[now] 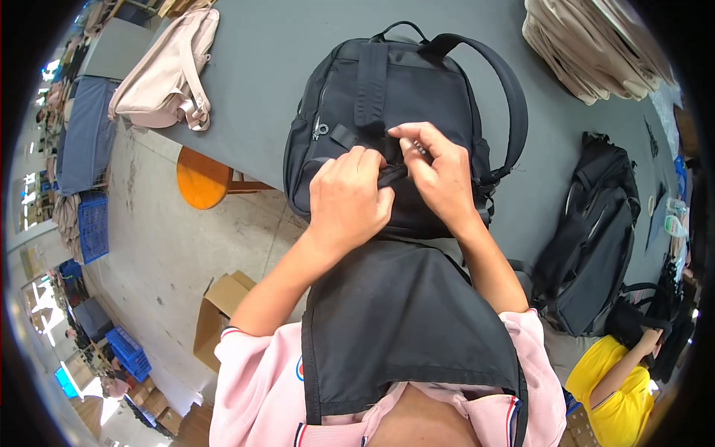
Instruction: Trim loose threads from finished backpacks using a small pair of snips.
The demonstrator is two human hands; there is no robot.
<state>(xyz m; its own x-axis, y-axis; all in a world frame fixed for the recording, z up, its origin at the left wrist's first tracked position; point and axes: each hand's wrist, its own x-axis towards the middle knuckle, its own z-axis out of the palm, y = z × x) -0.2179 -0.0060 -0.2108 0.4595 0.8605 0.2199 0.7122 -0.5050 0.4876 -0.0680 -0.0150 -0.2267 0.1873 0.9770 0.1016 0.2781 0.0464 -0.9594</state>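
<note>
Grey tabletop [261, 82] below, left hand [346, 190] and right hand [441, 177] bend inward, pinching black strap [392, 176].

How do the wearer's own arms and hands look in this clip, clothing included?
The left hand and right hand are ungloved, and no watch or bracelet shows on either wrist. The forearms are bare below short pink sleeves, whose cuffs carry thin dark, white and red stripes. A black apron covers the pink shirt's front.
</note>
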